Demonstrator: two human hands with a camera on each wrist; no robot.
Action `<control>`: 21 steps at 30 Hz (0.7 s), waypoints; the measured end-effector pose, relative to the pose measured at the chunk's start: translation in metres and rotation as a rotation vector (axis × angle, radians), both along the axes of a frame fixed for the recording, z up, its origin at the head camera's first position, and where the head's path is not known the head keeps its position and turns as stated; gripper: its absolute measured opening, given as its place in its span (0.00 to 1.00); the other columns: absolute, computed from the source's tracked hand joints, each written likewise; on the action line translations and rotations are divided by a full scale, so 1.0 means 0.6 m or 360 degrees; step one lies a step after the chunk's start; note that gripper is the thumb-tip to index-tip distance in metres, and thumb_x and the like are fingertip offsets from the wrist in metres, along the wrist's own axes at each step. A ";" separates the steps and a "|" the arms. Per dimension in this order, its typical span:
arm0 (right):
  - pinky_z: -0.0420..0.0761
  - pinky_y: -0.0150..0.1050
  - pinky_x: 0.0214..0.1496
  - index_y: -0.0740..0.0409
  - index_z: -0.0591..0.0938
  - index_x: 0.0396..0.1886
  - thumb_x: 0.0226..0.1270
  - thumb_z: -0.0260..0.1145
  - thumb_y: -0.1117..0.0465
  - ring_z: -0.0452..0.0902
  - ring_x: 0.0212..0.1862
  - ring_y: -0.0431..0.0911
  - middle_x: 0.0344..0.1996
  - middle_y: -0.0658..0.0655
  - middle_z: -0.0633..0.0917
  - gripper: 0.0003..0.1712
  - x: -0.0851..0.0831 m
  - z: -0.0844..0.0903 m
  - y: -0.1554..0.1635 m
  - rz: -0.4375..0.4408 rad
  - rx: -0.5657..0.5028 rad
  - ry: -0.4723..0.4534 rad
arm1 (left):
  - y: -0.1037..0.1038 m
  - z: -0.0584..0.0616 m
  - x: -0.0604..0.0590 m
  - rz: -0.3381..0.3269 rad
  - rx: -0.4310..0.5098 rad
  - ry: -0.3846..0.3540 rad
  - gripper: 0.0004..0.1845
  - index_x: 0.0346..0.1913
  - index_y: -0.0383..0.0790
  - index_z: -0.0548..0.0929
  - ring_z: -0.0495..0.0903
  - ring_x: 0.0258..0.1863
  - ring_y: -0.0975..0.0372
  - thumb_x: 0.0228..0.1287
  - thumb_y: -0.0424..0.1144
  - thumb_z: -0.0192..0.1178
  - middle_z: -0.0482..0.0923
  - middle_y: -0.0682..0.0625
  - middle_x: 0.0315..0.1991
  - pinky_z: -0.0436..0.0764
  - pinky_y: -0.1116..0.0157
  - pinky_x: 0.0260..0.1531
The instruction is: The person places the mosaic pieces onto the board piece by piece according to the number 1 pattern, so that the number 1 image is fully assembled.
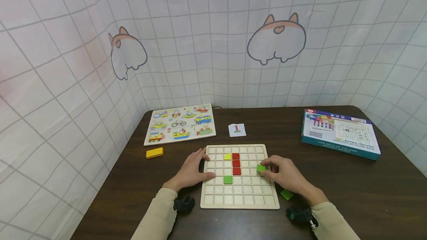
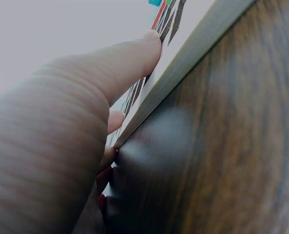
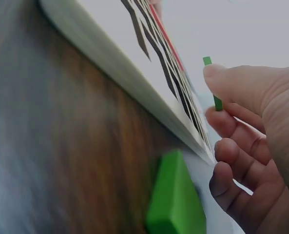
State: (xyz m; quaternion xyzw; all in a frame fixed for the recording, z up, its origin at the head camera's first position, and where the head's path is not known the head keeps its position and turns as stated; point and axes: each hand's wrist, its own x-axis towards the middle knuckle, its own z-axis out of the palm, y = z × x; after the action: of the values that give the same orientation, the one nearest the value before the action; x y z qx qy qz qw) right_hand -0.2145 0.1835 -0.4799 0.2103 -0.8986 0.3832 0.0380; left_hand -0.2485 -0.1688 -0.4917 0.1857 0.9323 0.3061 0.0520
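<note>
A pale wooden grid board [image 1: 239,199] lies in front of me in the head view. My left hand [image 1: 191,169] rests on its left edge, fingers spread and thumb lying over the rim. My right hand [image 1: 283,171] pinches a green square tile [image 1: 260,168] between thumb and fingertips above the board's right side; in the right wrist view this tile [image 3: 217,101] is edge-on and raised. Three red tiles [image 1: 236,163] form a column in the grid. To their left sit a yellow triangular piece [image 1: 227,156] and, lower down, another green tile [image 1: 228,180].
A loose green piece [image 1: 286,195] lies on the table right of the board. Behind stand a small pattern card [image 1: 237,130], a picture puzzle board [image 1: 180,125] at left and a flat box [image 1: 340,133] at right. A yellow block [image 1: 155,153] lies at left.
</note>
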 end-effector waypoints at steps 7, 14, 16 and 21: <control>0.70 0.32 0.27 0.49 0.86 0.45 0.61 0.73 0.56 0.68 0.27 0.37 0.35 0.44 0.81 0.13 -0.002 -0.003 -0.015 0.0065 -0.0008 -0.0038 | -0.001 0.000 0.000 -0.0010 -0.0003 0.0007 0.28 0.53 0.48 0.74 0.47 0.77 0.51 0.56 0.60 0.68 0.51 0.47 0.77 0.47 0.46 0.73; 0.72 0.31 0.30 0.48 0.86 0.45 0.60 0.74 0.57 0.69 0.30 0.38 0.38 0.42 0.81 0.13 -0.004 0.001 -0.028 0.0085 0.0031 0.0001 | 0.000 0.001 0.001 -0.0010 0.0004 0.0008 0.28 0.52 0.48 0.74 0.47 0.77 0.51 0.56 0.60 0.69 0.52 0.46 0.77 0.47 0.46 0.73; 0.73 0.31 0.31 0.48 0.86 0.45 0.60 0.73 0.57 0.69 0.30 0.37 0.39 0.43 0.82 0.12 -0.005 0.001 -0.033 0.0109 0.0031 0.0025 | 0.000 0.002 0.001 -0.0010 0.0008 0.0007 0.28 0.52 0.48 0.74 0.47 0.77 0.50 0.56 0.60 0.69 0.51 0.46 0.77 0.46 0.46 0.73; 0.74 0.31 0.33 0.48 0.86 0.45 0.61 0.73 0.56 0.70 0.31 0.36 0.40 0.43 0.83 0.12 -0.007 0.004 -0.046 0.0161 0.0039 0.0033 | 0.000 -0.001 0.000 -0.0017 0.0004 0.0014 0.28 0.53 0.49 0.74 0.47 0.77 0.50 0.56 0.60 0.68 0.51 0.46 0.77 0.47 0.46 0.73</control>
State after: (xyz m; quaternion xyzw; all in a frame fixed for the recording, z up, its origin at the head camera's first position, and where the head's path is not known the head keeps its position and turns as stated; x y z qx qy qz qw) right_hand -0.2189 0.1558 -0.4773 0.2600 -0.8909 0.3715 0.0254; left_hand -0.2485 -0.1691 -0.4920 0.1920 0.9311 0.3061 0.0492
